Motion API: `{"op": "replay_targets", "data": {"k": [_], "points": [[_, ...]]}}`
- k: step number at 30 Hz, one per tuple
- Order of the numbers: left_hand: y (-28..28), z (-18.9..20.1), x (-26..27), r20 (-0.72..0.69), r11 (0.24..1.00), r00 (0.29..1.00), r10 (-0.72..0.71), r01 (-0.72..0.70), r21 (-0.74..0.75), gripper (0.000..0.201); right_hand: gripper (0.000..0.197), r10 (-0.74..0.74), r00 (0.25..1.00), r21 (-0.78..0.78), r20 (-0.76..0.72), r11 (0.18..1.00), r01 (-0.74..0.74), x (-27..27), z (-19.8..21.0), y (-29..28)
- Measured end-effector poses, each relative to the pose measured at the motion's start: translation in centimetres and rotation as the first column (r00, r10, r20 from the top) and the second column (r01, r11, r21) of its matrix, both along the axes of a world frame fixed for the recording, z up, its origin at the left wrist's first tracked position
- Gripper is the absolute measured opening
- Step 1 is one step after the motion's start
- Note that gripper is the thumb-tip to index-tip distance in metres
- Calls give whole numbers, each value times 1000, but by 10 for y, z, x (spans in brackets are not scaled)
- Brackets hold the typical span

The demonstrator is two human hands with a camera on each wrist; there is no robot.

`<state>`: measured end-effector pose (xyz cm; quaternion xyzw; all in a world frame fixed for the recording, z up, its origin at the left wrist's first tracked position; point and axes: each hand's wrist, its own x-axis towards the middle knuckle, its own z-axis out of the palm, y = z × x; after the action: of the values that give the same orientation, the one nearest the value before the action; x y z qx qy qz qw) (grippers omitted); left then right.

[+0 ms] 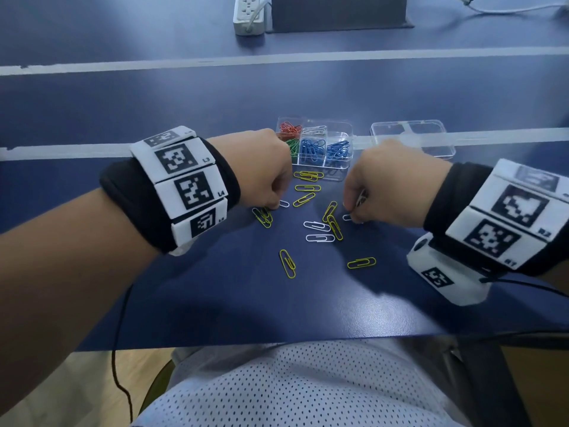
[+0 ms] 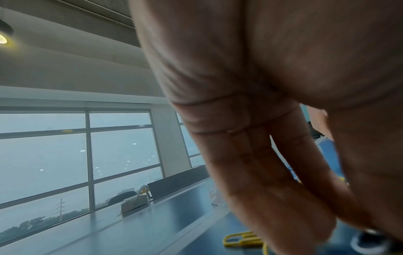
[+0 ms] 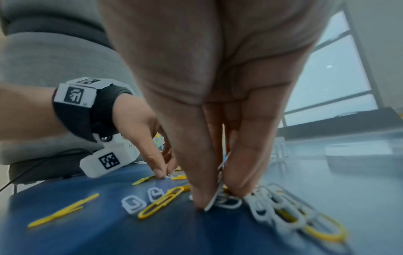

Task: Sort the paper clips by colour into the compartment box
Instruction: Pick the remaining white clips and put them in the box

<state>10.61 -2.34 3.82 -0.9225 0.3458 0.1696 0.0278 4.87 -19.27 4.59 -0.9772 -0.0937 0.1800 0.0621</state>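
Paper clips, yellow and white, lie scattered on the blue tabletop between the two hands. Right hand is down on its fingertips, pinching a white clip against the tabletop, with more white ones gathered up inside its curled fingers. Left hand is curled too, thumb and fingertip nipping another white clip, with a small yellow bunch just under it. Beyond both hands sits the clear compartment box, holding red, green, blue and white clips; its lid lies past the right hand.
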Motion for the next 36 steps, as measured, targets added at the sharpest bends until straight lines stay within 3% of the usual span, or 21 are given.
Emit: {"op": "replay_targets", "data": {"k": [5,10,13,15,17,18,20,22,25,26,28,29,30,32,36], "points": [[-2,1,-4,-7,1000,1000,-6,6,16,6,22,73,995,-28,61,997,-72,-2,-1,3],[-7,5,-10,-29,990,1000,12,-16,-138,4,22,61,997,33,40,998,-62,1,-3,3],[-10,3,-14,-137,976,990,38,-66,-208,26,23,25,999,78,-40,997,-22,7,1,-4],[-12,3,-16,-205,976,978,41,-84,-203,25,25,-24,987,191,-158,980,54,13,2,-13],[-13,4,-17,-315,965,947,59,-135,-226,17,24,-109,930,451,-352,851,270,16,2,-21],[-14,5,-17,-392,951,917,67,-177,-252,15,23,-143,877,564,-458,716,411,18,1,-25],[-14,7,-17,-518,920,853,64,-251,-300,10,24,-167,784,663,-598,447,601,21,-4,-31],[-14,9,-16,-557,914,829,56,-268,-306,6,28,-202,759,680,-618,347,646,21,-10,-32],[-16,5,-17,-409,954,911,46,-161,-253,10,26,-254,771,653,-584,418,632,20,-13,-30],[-16,3,-17,-328,969,944,25,-103,-223,12,26,-252,816,639,-520,519,567,19,-12,-29],[-19,-3,-19,-223,986,974,-37,-2,-170,21,24,-188,943,485,-273,820,304,14,-12,-28],[-21,-6,-19,-196,989,979,-65,36,-145,27,21,-107,983,347,-150,925,153,12,-11,-26],[-22,-8,-18,-174,990,981,-84,63,-123,31,16,-25,998,203,-60,978,37,9,-11,-24],[-26,-9,-17,-127,990,985,-114,102,-92,32,11,103,994,12,35,995,-104,6,-10,-18],[-29,-8,-17,-29,982,984,-174,171,-74,16,18,165,985,-77,52,984,-161,3,-7,-11]]}}
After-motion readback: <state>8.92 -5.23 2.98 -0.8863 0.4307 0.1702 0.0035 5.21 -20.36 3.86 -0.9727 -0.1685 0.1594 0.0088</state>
